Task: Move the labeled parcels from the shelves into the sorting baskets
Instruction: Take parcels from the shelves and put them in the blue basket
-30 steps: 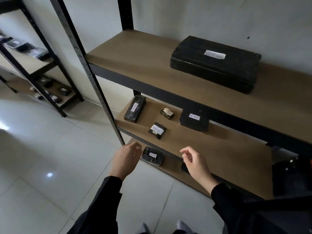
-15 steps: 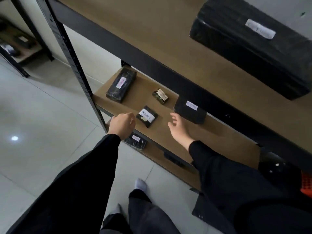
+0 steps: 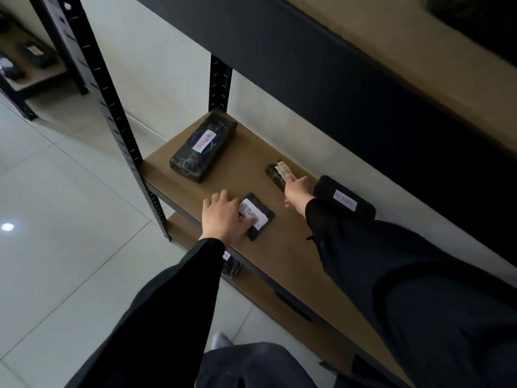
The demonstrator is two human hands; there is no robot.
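The left hand (image 3: 223,217) lies flat, fingers (image 3: 247,221) spread over the near edge of the RETURN-labeled parcel (image 3: 258,215) to seize it, while the right hand (image 3: 298,193), fingertips (image 3: 291,177) touching the small parcel (image 3: 278,173), begins pinching it.

We can read one label clearly: the white sticker on the small flat parcel (image 3: 258,217) near the shelf's front edge says "RETUR", and its last letter is covered by the left hand (image 3: 226,215). The long parcel (image 3: 203,147) at the far left carries a white sticker with pink writing that we cannot make out. The box (image 3: 344,201) at the right has a white sticker with faint blue letters, too blurred to read. The tiny parcel (image 3: 277,172) under the right hand (image 3: 298,191) has a label with unreadable print.
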